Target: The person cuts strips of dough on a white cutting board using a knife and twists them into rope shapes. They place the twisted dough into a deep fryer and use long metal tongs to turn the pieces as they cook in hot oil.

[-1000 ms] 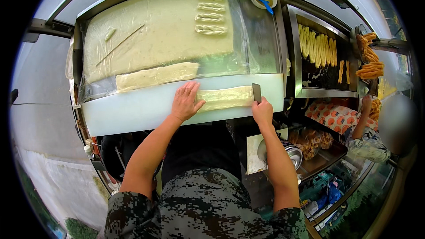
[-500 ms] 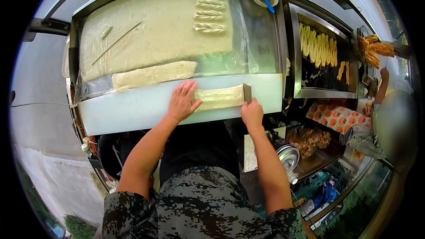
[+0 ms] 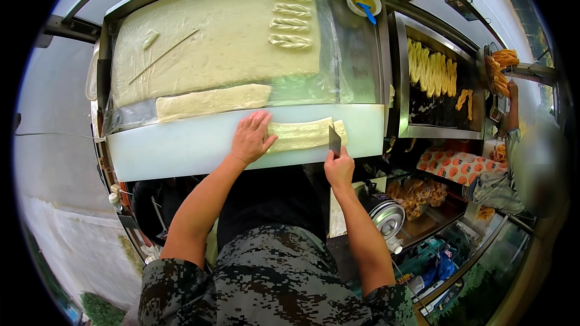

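A flat strip of pale dough [image 3: 299, 135] lies on the white cutting board [image 3: 175, 154]. My left hand [image 3: 252, 137] rests flat against the strip's left end, fingers stretched out and the thumb apart. In my right hand [image 3: 339, 166] is a dough cutter [image 3: 335, 141] with a dark rectangular blade. Its blade stands across the strip near the right end, where a narrow dough piece [image 3: 341, 131] shows on the far side of it. My fingers wrap the cutter's handle and hide it.
Behind the board a large dough slab [image 3: 211, 42] lies under plastic film, with a thin stick [image 3: 163, 57] and several twisted dough pieces [image 3: 290, 24] on it. A longer dough strip [image 3: 211, 102] borders the board. Rightward are a bowl [image 3: 364, 1], a fryer [image 3: 435, 130] and another person's hand [image 3: 513, 89].
The cutter has moved slightly left and is now turned across the strip, with a narrow piece to its right. My left hand has barely moved. At the fryer, the other person's hand has shifted.
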Demonstrator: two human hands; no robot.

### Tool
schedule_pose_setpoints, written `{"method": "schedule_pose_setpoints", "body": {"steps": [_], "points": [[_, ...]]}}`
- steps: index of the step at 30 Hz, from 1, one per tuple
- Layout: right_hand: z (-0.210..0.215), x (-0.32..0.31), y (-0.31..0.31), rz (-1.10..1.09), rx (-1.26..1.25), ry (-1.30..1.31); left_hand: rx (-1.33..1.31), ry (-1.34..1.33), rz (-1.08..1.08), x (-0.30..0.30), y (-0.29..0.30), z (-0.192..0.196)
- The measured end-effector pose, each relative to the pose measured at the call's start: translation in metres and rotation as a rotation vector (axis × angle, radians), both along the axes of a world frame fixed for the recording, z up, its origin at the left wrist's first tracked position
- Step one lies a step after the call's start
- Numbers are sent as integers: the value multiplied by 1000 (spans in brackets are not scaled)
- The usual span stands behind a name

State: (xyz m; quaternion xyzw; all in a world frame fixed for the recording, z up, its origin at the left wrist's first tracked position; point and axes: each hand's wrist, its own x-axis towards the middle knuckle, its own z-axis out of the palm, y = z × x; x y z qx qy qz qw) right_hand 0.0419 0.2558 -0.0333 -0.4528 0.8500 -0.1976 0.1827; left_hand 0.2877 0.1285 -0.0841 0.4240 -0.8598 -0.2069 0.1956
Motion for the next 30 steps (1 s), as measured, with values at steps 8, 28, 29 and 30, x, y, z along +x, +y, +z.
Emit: {"method": "schedule_pose_setpoints", "body": {"steps": [8,28,29,30], "points": [[-11,12,-33,-10,203,36,-34,26,11,2,0,1],[-8,33,-45,70,246,-13,-17,25,8,2,3,0],[-12,28,-57,86,234,-27,-21,24,11,1,2,1],[-13,24,-68,111,210,-37,-36,25,23,1,-1,2]]}}
